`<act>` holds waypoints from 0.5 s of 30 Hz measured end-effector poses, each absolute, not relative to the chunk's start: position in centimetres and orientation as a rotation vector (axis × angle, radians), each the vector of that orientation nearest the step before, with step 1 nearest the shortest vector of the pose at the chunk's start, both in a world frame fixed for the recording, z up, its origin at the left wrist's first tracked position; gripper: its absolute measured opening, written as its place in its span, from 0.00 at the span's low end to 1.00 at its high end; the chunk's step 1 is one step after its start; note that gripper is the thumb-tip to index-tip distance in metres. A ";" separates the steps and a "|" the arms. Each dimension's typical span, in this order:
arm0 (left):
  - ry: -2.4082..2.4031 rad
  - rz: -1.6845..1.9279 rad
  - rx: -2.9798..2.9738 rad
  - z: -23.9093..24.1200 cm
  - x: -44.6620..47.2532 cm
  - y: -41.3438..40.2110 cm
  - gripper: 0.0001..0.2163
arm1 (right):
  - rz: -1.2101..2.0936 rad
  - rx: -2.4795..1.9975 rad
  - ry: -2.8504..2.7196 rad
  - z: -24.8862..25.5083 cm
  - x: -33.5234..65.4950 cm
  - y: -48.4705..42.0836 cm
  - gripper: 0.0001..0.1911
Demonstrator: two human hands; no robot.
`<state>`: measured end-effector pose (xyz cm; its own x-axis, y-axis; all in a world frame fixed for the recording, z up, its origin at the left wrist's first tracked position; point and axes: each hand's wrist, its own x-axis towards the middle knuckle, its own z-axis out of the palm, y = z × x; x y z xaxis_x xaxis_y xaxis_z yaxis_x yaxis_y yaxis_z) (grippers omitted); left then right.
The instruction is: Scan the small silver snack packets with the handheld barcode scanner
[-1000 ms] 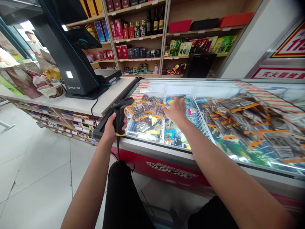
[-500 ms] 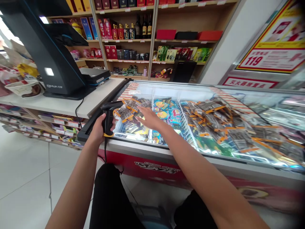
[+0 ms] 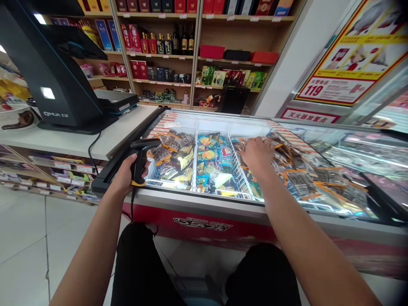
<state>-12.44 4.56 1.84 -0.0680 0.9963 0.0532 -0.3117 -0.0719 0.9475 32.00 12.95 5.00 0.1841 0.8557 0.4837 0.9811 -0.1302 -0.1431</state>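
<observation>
My left hand (image 3: 125, 175) is closed round the handle of a black-and-yellow barcode scanner (image 3: 139, 161). Its head points right, over the left end of a chest freezer (image 3: 204, 200), and a cord hangs below. My right hand (image 3: 257, 156) reaches across the freezer to the left part of a pile of clear packets with orange edges (image 3: 299, 182). Its fingers look bent and apart, their tips hidden beyond the knuckles. Similar packets (image 3: 170, 140) lie at the freezer's left end. Between the two groups, blue snack packets (image 3: 212, 155) fill a white wire basket section (image 3: 240, 176).
A black scale-like machine (image 3: 68, 85) stands on the white counter (image 3: 117, 131) at the left. Behind the freezer are wooden shelves (image 3: 236, 63) with boxes and bottles. A fire notice (image 3: 338, 80) hangs at the right. My knees (image 3: 140, 255) are close to the freezer front.
My right hand has moved right, from above the left packets and basket to the large packet pile, its fingers now more bent. The view has shifted right; my left hand still holds the scanner.
</observation>
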 end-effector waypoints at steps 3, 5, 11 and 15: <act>0.976 1.425 0.989 1.7 -12.4 4.5 0.16 | -0.387 -2.037 -1.697 6.0 31.6 12.9 0.11; 0.956 1.429 0.984 1.6 -12.4 4.5 0.16 | -0.306 -1.959 -1.620 6.9 31.2 13.2 0.14; 0.875 1.453 0.992 1.6 -12.4 4.3 0.19 | 0.571 -1.249 -1.239 8.6 26.4 15.8 0.09; 0.826 1.456 1.060 1.7 -12.3 4.0 0.23 | 1.357 -0.957 -0.989 8.4 21.0 15.7 0.22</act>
<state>-12.32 4.01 1.70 0.0016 0.9858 0.1679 -0.3615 -0.1559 0.9192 21.01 15.75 8.39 -0.0217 0.9997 0.0078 -0.3134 0.0006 -0.9496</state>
